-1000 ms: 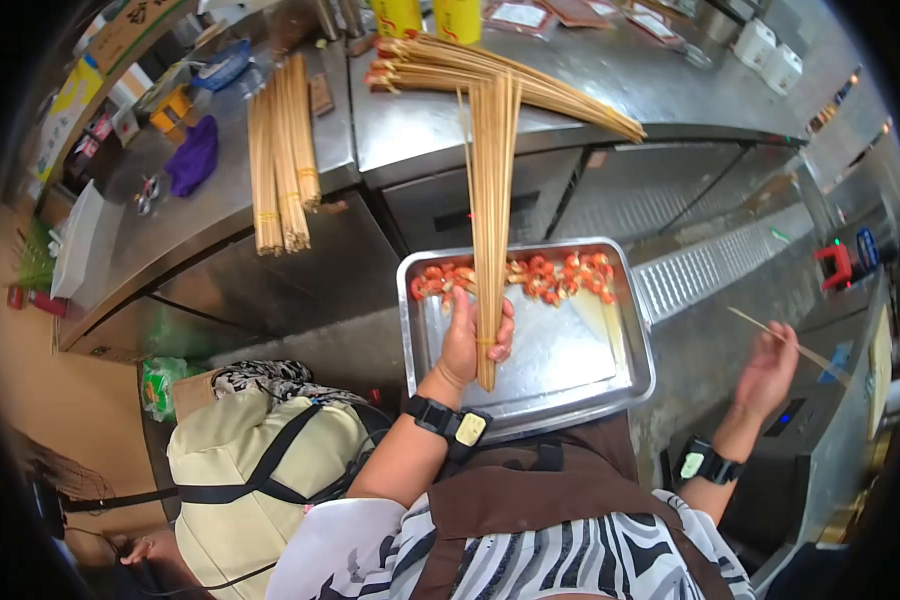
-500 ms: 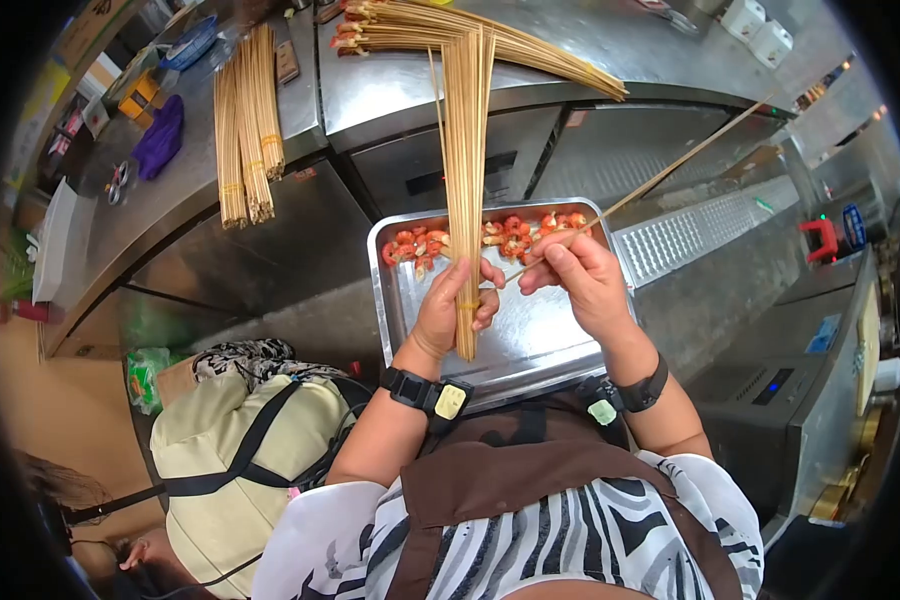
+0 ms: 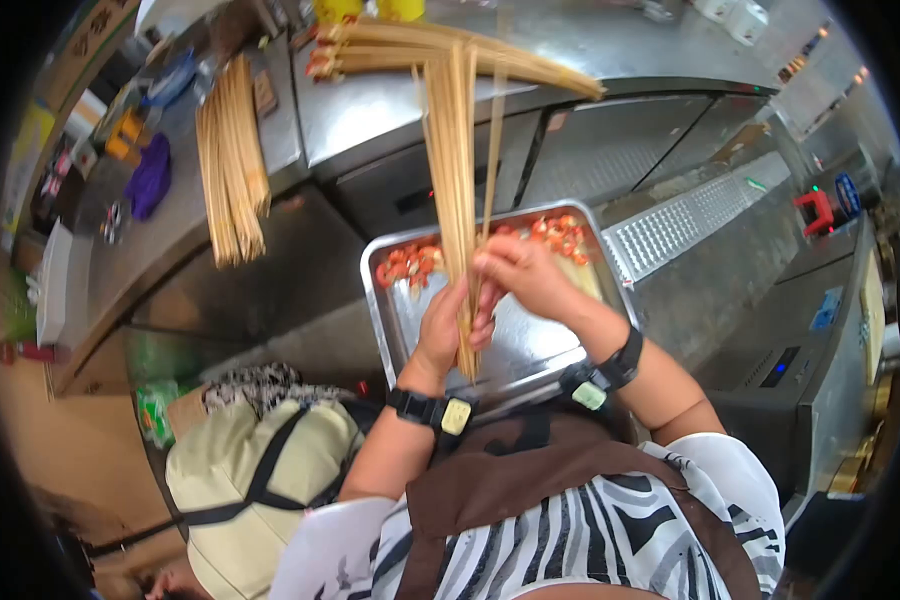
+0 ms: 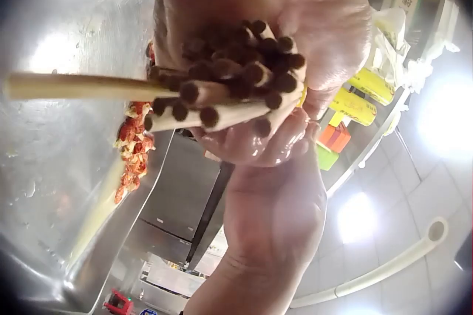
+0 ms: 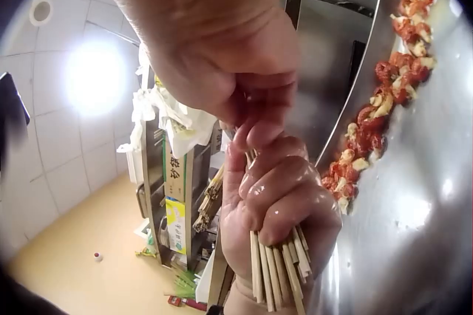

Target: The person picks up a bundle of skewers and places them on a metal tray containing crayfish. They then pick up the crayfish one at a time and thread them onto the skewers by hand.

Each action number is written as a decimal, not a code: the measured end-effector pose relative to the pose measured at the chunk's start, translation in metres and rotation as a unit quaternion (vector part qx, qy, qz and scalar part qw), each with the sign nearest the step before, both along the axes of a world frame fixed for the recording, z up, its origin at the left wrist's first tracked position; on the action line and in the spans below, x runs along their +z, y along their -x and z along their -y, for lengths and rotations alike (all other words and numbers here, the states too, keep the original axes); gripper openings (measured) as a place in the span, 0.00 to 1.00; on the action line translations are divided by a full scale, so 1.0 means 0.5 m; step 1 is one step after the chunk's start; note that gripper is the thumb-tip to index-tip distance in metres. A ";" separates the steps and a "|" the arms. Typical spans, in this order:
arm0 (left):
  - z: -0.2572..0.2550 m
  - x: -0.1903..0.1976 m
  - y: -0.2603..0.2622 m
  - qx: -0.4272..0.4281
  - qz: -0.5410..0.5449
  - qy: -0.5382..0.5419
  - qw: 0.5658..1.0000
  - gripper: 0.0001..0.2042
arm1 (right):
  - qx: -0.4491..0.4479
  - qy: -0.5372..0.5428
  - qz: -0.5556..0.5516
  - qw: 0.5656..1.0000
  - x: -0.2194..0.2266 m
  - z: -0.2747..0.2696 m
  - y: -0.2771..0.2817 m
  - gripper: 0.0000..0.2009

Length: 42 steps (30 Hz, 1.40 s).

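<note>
Gripping the stick bundle (image 3: 452, 160) over the metal tray (image 3: 530, 335), left hand (image 3: 438, 335) has fingers curled round its lower part; right hand (image 3: 535, 280) pinches a single stick (image 3: 492, 160) alongside. Looks partway: red-tipped sticks (image 3: 370, 35) lie on the surface (image 3: 370, 110), so some seem done. Left over: red pieces (image 3: 410, 265) along the tray's far side, held bundle not fully sorted. Exact count can't tell.
</note>
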<state>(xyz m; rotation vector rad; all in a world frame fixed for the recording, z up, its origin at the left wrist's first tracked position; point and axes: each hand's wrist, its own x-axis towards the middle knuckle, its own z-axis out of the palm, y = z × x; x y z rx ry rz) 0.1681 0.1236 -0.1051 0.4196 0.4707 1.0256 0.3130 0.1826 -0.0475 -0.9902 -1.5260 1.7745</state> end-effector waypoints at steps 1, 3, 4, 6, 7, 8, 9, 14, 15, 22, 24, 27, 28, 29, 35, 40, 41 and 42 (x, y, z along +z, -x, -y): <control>0.000 0.004 0.000 0.006 -0.015 0.011 1.000 0.17 | -0.006 -0.042 0.062 0.997 -0.006 0.001 0.006 0.07; 0.004 -0.003 -0.002 0.029 -0.020 0.027 0.999 0.16 | -0.047 -0.206 0.121 0.970 -0.034 0.000 0.008 0.08; 0.006 -0.002 -0.003 0.033 -0.032 0.028 0.999 0.15 | -0.035 -0.195 0.121 0.973 -0.039 0.002 0.007 0.08; 0.006 0.003 -0.005 0.028 -0.045 0.007 0.999 0.15 | -0.015 -0.174 0.129 0.976 -0.021 0.004 0.005 0.10; 0.007 0.000 -0.005 0.014 -0.053 -0.003 0.998 0.15 | -0.008 -0.160 0.137 0.978 -0.008 0.011 0.002 0.12; 0.010 0.001 -0.009 0.021 -0.075 -0.012 0.997 0.16 | 0.005 -0.153 0.163 0.975 -0.002 0.011 -0.002 0.11; 0.008 0.006 -0.012 0.031 -0.095 -0.020 0.995 0.16 | -0.010 -0.156 0.159 0.975 0.005 0.016 -0.008 0.11; 0.010 0.021 -0.011 0.032 -0.088 -0.024 0.995 0.09 | -0.262 -0.442 0.017 0.858 0.130 0.057 -0.194 0.22; 0.009 0.022 -0.014 0.043 -0.086 -0.022 0.995 0.09 | -0.300 -0.375 -0.262 0.837 0.173 0.069 -0.245 0.28; 0.007 0.009 -0.011 0.031 -0.118 0.001 0.993 0.08 | -0.462 -0.340 -0.315 0.756 0.263 0.099 -0.360 0.22; 0.005 0.011 -0.015 0.049 -0.137 -0.001 0.989 0.08 | -0.435 -0.298 -0.171 0.832 0.212 0.073 -0.331 0.18; 0.002 0.001 -0.019 0.045 -0.111 -0.016 0.993 0.07 | -0.319 -0.166 -0.044 0.932 0.125 0.040 -0.250 0.09; 0.006 -0.002 -0.020 0.053 -0.108 -0.007 0.993 0.07 | -0.308 -0.159 -0.025 0.938 0.074 0.031 -0.213 0.11; 0.006 0.001 -0.018 0.038 -0.117 -0.020 0.992 0.06 | -0.277 -0.293 0.065 0.913 0.052 0.029 -0.177 0.15; 0.011 0.016 -0.019 -0.025 -0.207 -0.087 0.974 0.06 | -0.088 -0.622 0.273 0.729 0.024 -0.017 -0.050 0.24; 0.015 0.031 -0.018 -0.128 -0.248 -0.154 0.948 0.09 | 0.058 -0.764 0.220 0.603 0.030 -0.069 -0.005 0.10; 0.015 0.033 -0.012 -0.153 -0.230 -0.167 0.947 0.11 | 0.061 -0.769 0.217 0.599 0.040 -0.078 -0.005 0.10; 0.011 0.019 -0.001 -0.177 -0.175 -0.221 0.943 0.19 | 0.078 -0.776 0.204 0.591 0.053 -0.088 -0.006 0.07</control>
